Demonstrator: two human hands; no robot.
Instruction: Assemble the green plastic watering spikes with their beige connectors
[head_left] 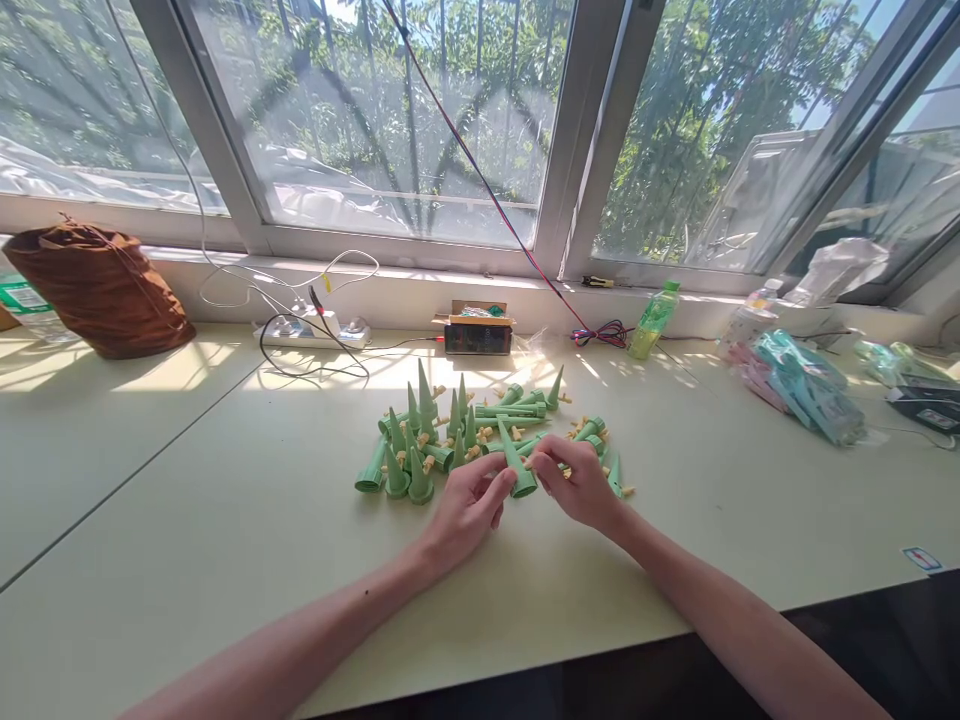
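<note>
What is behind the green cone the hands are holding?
Behind the held cone lies a pile of green cones and small tan pieces on the table. The right hand hides part of the pile.

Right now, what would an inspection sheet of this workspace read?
Surface: pale table, sunlit.
Job's things: green cone held above the table; pile of green cones behind it.
Clutter: brown bag, green bottle, plastic packets, small black box.
Hands: left hand and right hand both pinch the green cone.
Cables: power strip with white leads; red-and-black wire runs across the window.
Surroundings: windows, trees outside.
</note>
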